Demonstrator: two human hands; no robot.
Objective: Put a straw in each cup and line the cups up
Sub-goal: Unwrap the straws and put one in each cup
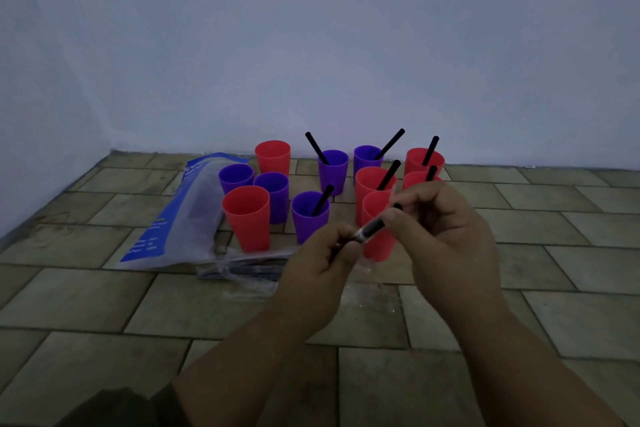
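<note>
Straw [372, 231] pinched by left hand [317, 267], right hand [446, 222] — red cup [373, 209] behind half-hidden.

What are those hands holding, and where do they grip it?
One black straw: the left hand pinches its lower end, the right hand its upper end.

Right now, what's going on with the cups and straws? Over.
Left hand and right hand pinch one partly wrapped straw. Six cups have straws; four at left have none. Cups bunched, no line yet. Bag beside them, not blocking.
</note>
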